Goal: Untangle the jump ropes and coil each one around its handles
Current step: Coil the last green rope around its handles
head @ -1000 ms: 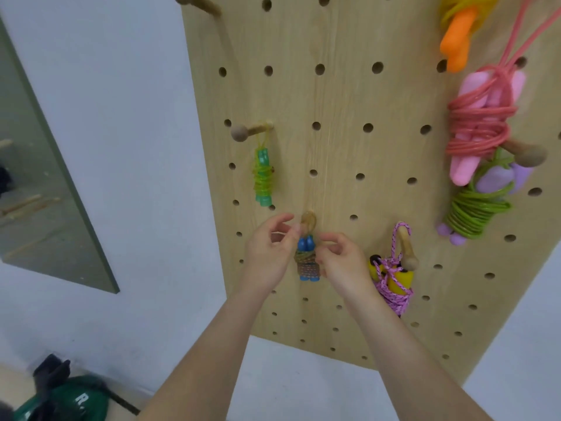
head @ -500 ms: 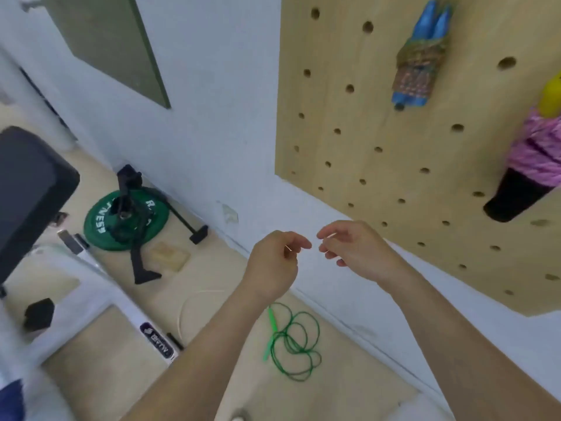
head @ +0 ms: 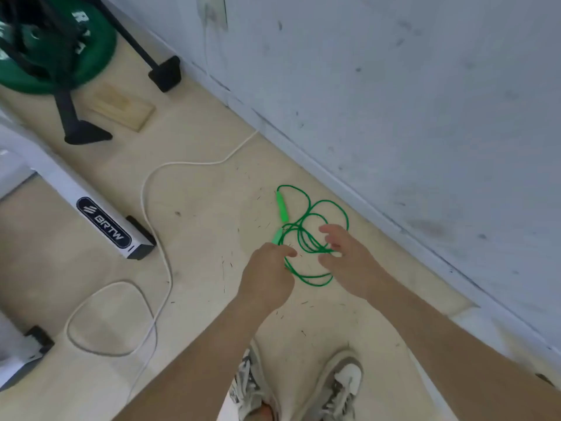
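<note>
Green jump rope (head: 299,235) lies in a loose tangle on the floor (head: 197,238), just beside the foot of the wall (head: 394,86). One handle (head: 281,206) is fully visible on the tangle's side away from the wall. The second handle (head: 277,237) is partly hidden behind the left hand (head: 267,268).

Left hand fingers are curled together at the rope's edge. Can't tell if they pinch it or even touch it, because of blur.

Right hand (head: 349,259) is on the wall side, over the loops, fingers spread apart and holding nothing.

Further from the wall: white cable (head: 142,202) and a green weight plate (head: 91,62) cut off by the frame. Shoes (head: 343,387) are cut off at the bottom.
</note>
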The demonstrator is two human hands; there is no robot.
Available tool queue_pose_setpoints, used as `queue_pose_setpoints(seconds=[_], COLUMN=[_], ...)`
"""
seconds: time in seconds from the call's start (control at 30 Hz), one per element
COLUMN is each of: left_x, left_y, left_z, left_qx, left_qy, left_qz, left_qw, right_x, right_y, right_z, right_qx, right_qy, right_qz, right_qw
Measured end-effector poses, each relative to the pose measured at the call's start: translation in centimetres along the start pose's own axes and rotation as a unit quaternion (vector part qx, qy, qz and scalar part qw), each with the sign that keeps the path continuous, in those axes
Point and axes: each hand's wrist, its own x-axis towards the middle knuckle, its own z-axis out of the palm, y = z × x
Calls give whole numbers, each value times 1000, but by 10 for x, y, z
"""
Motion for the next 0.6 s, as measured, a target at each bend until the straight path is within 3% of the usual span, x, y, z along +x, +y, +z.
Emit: queue_pose_setpoints(seconds=[0.13, 0.23, 0.33, 0.5, 0.53, 0.6], left_x=[69, 110, 136, 147, 145, 140], left_y=[-69, -102, -125, -149, -151, -151], left_z=[76, 121, 156, 190, 193, 194], left_qx=[44, 111, 136, 160, 151, 105], left_qy=[-49, -100, -163, -204, -207, -233], left_qz=[14, 48, 41, 49, 49, 34], left_qw=[998, 988, 976, 965, 965, 966], right_x=[78, 126, 161, 168, 162, 151], right_y=[92, 148, 193, 238, 237, 226], right_z=[49, 74, 80, 115, 124, 135], right_qx=[-114, -313, -395, -423, -383, -189], right_qy=[-23, -52, -48, 45, 41, -13], right_qz=[36, 31, 52, 55, 62, 118], right_qw=[993, 948, 916, 903, 921, 975])
